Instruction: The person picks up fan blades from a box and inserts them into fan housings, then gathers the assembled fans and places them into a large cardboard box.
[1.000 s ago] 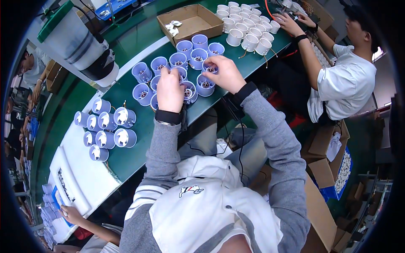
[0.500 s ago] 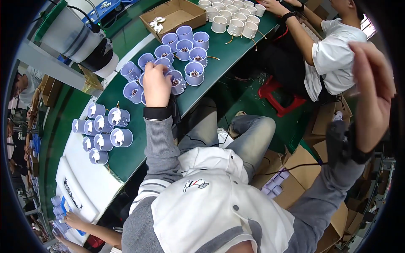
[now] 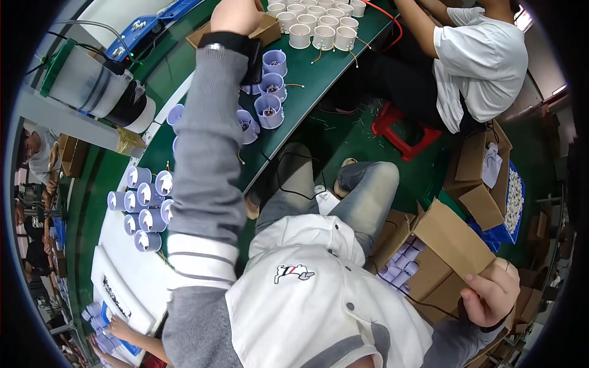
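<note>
My left hand (image 3: 236,15) is stretched out over the cardboard box (image 3: 268,29) at the far side of the green table. Its fingers run past the top edge of the picture, so their grip is hidden. Nearby stand lilac cups (image 3: 270,110) with small parts and thin wires inside, some covered by my left sleeve. Low on the right, my right hand (image 3: 492,293) has its fingers curled in beside the corner of a cardboard flap (image 3: 451,236). What it holds, if anything, I cannot make out.
White cups (image 3: 300,37) stand in rows at the far end. Lilac cups with white pieces (image 3: 147,219) are on the left. An open carton (image 3: 429,276) of lilac parts sits low right. A person in white (image 3: 478,61) works near a red stool (image 3: 399,132).
My left hand has gone from among the lilac cups up to the cardboard box. My right hand has dropped from its raised place to beside the carton flap, its fingers now curled.
</note>
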### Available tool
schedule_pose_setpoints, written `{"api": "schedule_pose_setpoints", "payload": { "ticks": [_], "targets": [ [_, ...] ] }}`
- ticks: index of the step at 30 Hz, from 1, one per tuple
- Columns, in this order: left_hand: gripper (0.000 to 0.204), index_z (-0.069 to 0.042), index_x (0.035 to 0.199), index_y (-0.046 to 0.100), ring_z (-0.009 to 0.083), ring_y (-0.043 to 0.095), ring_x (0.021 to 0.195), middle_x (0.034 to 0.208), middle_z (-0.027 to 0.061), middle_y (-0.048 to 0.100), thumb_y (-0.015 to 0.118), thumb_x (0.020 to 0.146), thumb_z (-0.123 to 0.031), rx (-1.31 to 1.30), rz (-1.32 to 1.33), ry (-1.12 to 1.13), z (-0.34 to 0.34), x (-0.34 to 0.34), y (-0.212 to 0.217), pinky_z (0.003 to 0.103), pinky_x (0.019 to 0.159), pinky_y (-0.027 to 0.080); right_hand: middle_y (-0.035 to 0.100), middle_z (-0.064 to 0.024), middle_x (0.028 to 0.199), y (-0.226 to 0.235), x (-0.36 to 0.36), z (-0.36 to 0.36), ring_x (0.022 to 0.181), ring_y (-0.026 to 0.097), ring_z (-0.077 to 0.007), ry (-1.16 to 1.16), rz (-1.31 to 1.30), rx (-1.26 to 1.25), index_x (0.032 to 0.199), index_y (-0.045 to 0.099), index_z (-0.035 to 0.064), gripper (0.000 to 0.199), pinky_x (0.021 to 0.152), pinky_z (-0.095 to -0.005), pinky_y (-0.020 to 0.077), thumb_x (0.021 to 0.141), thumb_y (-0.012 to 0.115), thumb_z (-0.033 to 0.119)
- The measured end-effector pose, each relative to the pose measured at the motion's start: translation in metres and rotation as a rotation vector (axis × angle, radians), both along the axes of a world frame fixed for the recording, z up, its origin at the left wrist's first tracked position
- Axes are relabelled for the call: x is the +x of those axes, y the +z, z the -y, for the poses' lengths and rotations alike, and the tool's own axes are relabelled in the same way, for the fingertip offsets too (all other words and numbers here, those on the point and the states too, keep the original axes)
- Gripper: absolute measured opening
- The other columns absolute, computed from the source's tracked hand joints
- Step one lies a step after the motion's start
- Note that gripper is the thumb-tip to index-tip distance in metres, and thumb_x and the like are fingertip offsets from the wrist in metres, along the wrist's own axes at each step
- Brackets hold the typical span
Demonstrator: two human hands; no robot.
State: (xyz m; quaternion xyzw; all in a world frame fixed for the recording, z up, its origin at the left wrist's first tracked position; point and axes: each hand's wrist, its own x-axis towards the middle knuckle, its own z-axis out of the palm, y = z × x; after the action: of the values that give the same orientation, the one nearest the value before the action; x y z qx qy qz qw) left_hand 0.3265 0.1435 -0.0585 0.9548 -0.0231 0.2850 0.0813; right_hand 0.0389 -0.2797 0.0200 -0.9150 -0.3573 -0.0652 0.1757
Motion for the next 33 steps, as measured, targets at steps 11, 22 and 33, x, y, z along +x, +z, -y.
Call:
{"api": "schedule_pose_setpoints", "payload": {
  "ticks": [11,22,33],
  "targets": [
    [0.031,-0.002,0.078,0.064,0.0274,0.059,0.075,0.078,0.0151,0.062,0.068,0.063,-0.029,0.340,-0.703,-0.013,-0.044,0.128,-0.072,0.035,0.069,0.047,0.047,-0.0039,0.050,-0.022,0.011,0.017,0.042,0.042,-0.0173,-0.129,-0.151,0.142,0.068,0.058,0.0040,0.012,0.041,-0.0283,0.0295,0.062,0.065,0.012],
    [0.025,-0.001,0.073,0.062,0.0266,0.059,0.065,0.069,0.0153,0.061,0.068,0.060,-0.021,0.056,-1.010,-0.230,-0.032,0.133,-0.048,0.033,0.057,0.046,0.046,-0.0039,0.048,-0.037,0.025,0.024,0.041,0.040,-0.0170,-0.281,-0.111,0.186,0.067,0.057,0.0035,0.011,0.042,-0.0280,0.0292,0.061,0.064,0.010],
    [0.041,0.000,0.063,0.060,0.0293,0.056,0.063,0.062,0.0159,0.056,0.069,0.058,-0.039,0.300,-0.253,-0.116,-0.040,0.140,-0.041,0.038,0.061,0.045,0.048,-0.0047,0.050,-0.054,-0.006,0.036,0.042,0.042,-0.0169,-0.282,-0.208,0.200,0.065,0.057,0.0024,0.010,0.042,-0.0278,0.0306,0.062,0.064,0.009]
  ]
}}
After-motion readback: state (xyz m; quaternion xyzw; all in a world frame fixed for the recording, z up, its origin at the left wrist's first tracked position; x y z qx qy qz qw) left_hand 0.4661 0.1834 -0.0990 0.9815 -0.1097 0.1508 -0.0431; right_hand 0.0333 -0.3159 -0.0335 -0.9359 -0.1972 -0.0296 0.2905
